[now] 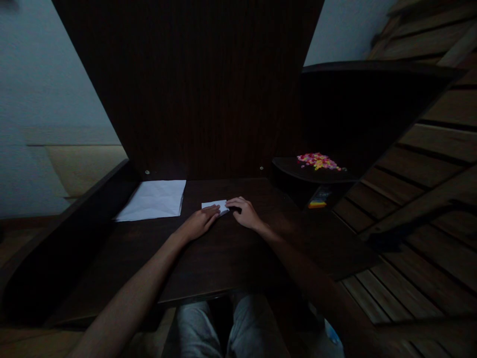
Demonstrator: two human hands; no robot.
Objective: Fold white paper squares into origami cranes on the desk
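A small white folded paper (222, 204) lies on the dark wooden desk (208, 268) in front of me. My left hand (203, 220) rests on its lower left part, with the fingers stretched out flat over it. At its right edge, the fingertips of my right hand (244, 211) touch the paper; the thumb stands apart from the fingers below. Part of the paper is hidden under my left fingers. To the left of my hands is a stack of larger white sheets (154, 200).
A dark panel (194, 99) rises behind the desk. On a rounded shelf (294, 171) at the right is a pile of small pink, red and yellow pieces (318, 161). Below that shelf stands a box with a yellow edge (318, 203). Wooden slats (439, 238) are farther right.
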